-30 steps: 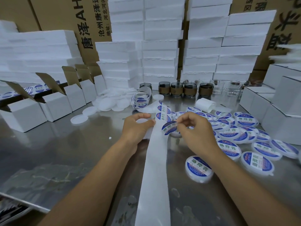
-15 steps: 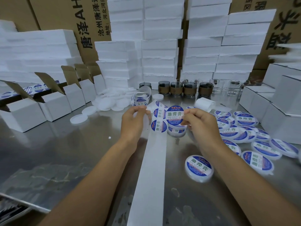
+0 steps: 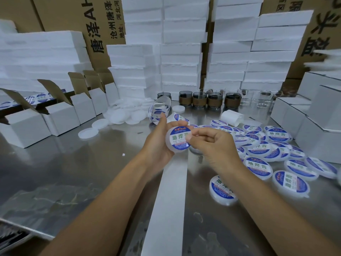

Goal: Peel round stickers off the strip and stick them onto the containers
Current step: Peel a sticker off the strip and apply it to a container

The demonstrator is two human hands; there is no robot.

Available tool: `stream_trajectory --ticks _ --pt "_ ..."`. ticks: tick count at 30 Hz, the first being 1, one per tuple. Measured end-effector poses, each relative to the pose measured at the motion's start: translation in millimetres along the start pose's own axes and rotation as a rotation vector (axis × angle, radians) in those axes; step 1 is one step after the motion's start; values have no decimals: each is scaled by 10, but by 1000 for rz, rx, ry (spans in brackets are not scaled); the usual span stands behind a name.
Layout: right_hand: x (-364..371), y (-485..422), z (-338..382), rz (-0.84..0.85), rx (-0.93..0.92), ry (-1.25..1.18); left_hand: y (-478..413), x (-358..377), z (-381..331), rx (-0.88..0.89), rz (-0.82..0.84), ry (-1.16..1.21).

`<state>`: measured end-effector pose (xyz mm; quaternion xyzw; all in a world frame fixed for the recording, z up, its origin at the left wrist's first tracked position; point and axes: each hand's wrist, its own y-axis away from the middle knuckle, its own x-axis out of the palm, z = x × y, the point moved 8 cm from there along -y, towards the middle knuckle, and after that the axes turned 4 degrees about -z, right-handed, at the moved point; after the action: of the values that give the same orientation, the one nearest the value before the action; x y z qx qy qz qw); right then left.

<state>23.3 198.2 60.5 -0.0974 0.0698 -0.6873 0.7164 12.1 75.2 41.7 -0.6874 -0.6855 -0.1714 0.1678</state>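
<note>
1. The left hand [image 3: 156, 146] holds a round white container [image 3: 172, 147] above the table [image 3: 73, 172], in the middle of the scene. Its grip is clamped on the container, with the thumb raised along the far-left rim and the other fingers curled beneath.
2. A round blue-and-white sticker [image 3: 180, 137] covers the container's upper face, which is tilted toward the camera.
3. The right hand [image 3: 217, 148] is just to the right of the container with its fingers curled. Its grip is drawn together on the sticker's right edge, where the fingertips [image 3: 190, 138] touch it.
4. The strip [image 3: 169, 200] lies flat on the table as a bare white band. It runs from the near edge between the two forearms and passes under the hands.
5. Beyond the hands, the strip's far end carries stickers and curls up toward a sticker roll [image 3: 159, 109] lying on its side.
6. To the right, many labelled containers [image 3: 259, 166] lie spread over the table, some overlapping. One lone container [image 3: 222, 189] sits just beside the right forearm.
7. To the far left, plain white lids [image 3: 87, 133] lie scattered near a row of open white boxes [image 3: 61, 119].
8. A small white paper roll [image 3: 231, 117] lies on the far side of the labelled containers.
9. At the far edge stands a row of glass cups with brown sleeves [image 3: 199, 101]. Behind them are tall stacks of white foam slabs [image 3: 181, 52] and cardboard cartons [image 3: 99, 24].
</note>
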Motion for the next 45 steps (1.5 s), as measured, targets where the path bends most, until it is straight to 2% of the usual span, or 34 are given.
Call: stream_trajectory --ticks 5,31,45 --pt "11 8 -12 -2 3 13 -2 34 33 -1 30 -56" --pt "-29 -29 -78 -39 -6 116 -7 77 76 -49 96 -32" --pt "-74 -11 -46 -117 -58 226 26 134 92 -59 137 -54"
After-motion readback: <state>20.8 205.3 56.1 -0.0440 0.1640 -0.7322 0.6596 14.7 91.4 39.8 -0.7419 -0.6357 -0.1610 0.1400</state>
